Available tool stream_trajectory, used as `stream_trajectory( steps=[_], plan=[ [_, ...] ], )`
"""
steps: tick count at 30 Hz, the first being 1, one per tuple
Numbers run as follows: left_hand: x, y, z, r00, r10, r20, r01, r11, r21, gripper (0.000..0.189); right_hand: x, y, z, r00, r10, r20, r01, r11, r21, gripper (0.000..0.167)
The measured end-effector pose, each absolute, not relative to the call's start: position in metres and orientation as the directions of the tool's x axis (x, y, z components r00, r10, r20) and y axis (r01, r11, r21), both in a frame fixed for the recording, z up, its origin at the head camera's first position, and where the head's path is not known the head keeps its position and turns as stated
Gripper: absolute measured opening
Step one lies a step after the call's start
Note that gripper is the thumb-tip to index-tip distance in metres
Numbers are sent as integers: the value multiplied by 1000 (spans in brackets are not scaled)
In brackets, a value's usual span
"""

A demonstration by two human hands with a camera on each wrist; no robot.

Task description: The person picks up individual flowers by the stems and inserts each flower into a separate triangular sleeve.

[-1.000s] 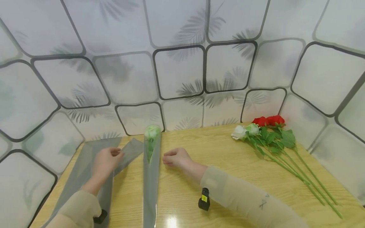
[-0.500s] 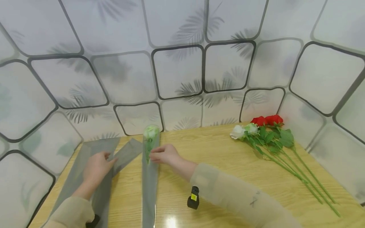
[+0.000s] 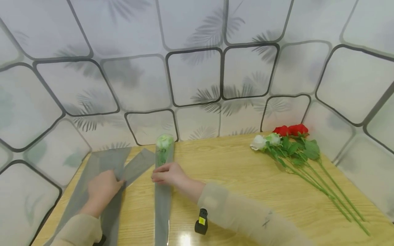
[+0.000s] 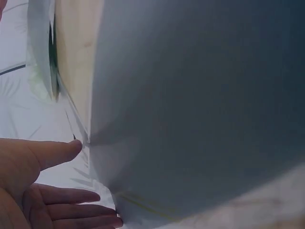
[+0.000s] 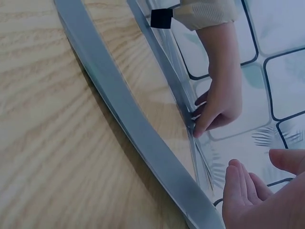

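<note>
A pale green-white rose [image 3: 165, 140] lies in a long, narrow grey wrapping sleeve [image 3: 162, 215] near the table's middle. My right hand [image 3: 171, 177] reaches across this sleeve, just below the rose's leaves. Its fingers [image 5: 240, 188] are nearly straight and the thumb stands apart from them in the right wrist view. At the left, my left hand [image 3: 103, 190] is over grey wrapping sheets [image 3: 86, 174]. In the left wrist view its thumb [image 4: 62, 152] touches or nearly touches a sheet's edge, and its other fingers extend straight beside the sheet's corner.
A short grey strip [image 3: 139, 166] lies slantwise between the sheets and the sleeve. At the right side of the wooden table [image 3: 227, 164] are loose red roses [image 3: 289, 130], a white rose [image 3: 258, 142] and another greenish one [image 3: 273, 138], stems toward the front. A patterned wall [image 3: 197, 126] borders the back.
My right hand has moved left from beside the sleeve to over it, and slightly nearer me. The left hand has shifted left and toward me over the grey sheets.
</note>
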State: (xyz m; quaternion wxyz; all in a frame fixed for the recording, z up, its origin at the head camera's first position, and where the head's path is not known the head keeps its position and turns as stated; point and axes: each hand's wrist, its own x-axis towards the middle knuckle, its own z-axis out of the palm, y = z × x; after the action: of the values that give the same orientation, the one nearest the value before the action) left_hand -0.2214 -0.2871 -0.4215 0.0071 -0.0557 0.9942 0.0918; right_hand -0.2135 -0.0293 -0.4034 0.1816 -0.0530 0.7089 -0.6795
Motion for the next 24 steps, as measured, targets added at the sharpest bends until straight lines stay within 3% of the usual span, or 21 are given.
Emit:
stream_trajectory(
  steps=[12, 20, 24],
  plan=[
    [-222, -278, -420, -997, -71, -24, -74, 985, 159, 34, -202, -40, -424, -907, -347, -240, 243, 36, -969, 23],
    [-219, -271, -416, -999, -29, 27, -24, 985, 171, 21, -202, -43, -430, -905, -351, -242, 253, 14, -967, 24],
    [-217, -270, -414, -996, -16, 93, 2, 982, 189, 24, -204, -44, -433, -904, -355, -239, 256, -3, -967, 25]
  ],
)
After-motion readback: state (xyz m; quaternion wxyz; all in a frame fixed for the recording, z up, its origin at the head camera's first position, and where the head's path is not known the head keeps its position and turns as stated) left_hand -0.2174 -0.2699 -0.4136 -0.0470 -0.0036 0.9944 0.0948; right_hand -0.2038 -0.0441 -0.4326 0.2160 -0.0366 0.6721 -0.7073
